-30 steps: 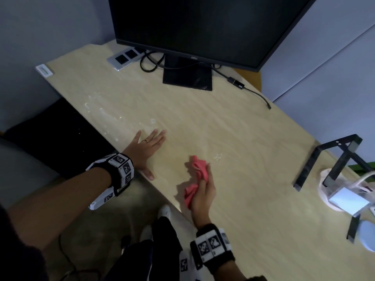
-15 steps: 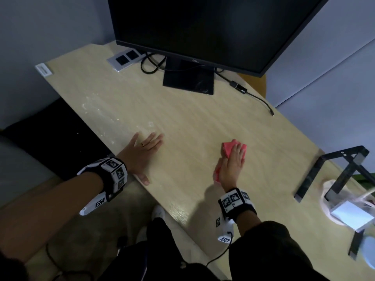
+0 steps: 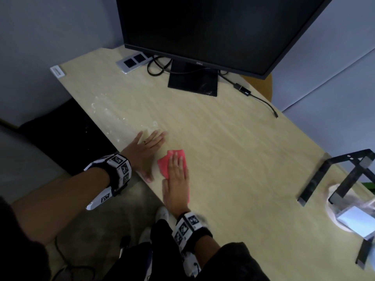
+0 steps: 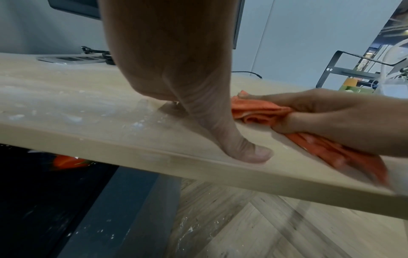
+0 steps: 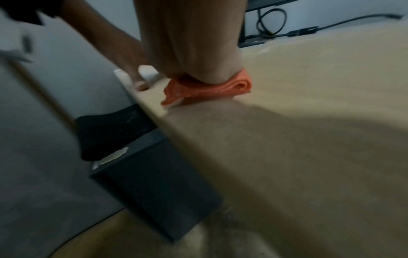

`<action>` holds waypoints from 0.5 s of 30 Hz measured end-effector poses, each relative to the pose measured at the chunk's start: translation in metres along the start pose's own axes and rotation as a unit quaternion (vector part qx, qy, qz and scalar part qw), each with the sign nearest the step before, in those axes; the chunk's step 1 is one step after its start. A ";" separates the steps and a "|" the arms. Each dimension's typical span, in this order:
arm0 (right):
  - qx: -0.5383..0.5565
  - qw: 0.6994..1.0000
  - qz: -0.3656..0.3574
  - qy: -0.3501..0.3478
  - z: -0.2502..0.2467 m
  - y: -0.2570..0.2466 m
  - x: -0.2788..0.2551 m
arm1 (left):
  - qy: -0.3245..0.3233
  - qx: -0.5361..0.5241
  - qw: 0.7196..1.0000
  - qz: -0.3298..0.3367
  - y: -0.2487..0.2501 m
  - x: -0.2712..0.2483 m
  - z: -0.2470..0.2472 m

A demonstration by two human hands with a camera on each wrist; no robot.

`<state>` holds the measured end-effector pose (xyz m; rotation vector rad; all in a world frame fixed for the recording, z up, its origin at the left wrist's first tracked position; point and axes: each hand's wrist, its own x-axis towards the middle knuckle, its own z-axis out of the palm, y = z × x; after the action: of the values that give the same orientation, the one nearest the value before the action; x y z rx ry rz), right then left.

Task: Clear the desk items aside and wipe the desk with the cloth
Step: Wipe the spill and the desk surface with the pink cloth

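Head cam: the right hand (image 3: 177,180) lies flat, fingers straight, pressing the red cloth (image 3: 165,166) onto the desk (image 3: 233,151) near its front edge. The left hand (image 3: 145,151) sits just beside it, palm down with fingers spread, holding nothing. White dusty smears (image 3: 109,112) streak the wood left of that hand. At the back there's a black monitor (image 3: 203,27), and off on the right end a black metal stand (image 3: 332,175).

Left wrist cam: the left hand (image 4: 176,73) is planted on the desk (image 4: 66,108), thumb (image 4: 247,150) right at the edge. The cloth (image 4: 260,111) is bunched under the right hand (image 4: 344,118), whose thumb tucks against it.

Right wrist cam: pretty blurry, but the cloth (image 5: 205,89) is squashed under the right hand (image 5: 198,43), close to the desk edge.
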<state>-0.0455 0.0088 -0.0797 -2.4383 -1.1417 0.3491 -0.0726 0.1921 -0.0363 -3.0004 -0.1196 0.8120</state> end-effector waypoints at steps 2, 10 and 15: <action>0.019 0.999 -0.029 -0.006 0.003 -0.005 -0.007 | 0.022 -0.011 1.000 0.003 -0.006 -0.001 0.005; 0.357 0.928 0.088 0.055 -0.041 0.001 -0.011 | 0.025 -0.145 0.985 -0.086 -0.045 -0.018 0.009; 0.323 0.894 0.229 0.211 -0.052 0.028 -0.006 | 0.039 -0.195 0.965 -0.170 -0.102 -0.028 0.010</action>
<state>-0.0099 -0.0256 -0.0475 -1.9975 -0.1928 0.2580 -0.1082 0.2913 -0.0258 -3.2108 -0.8587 0.6980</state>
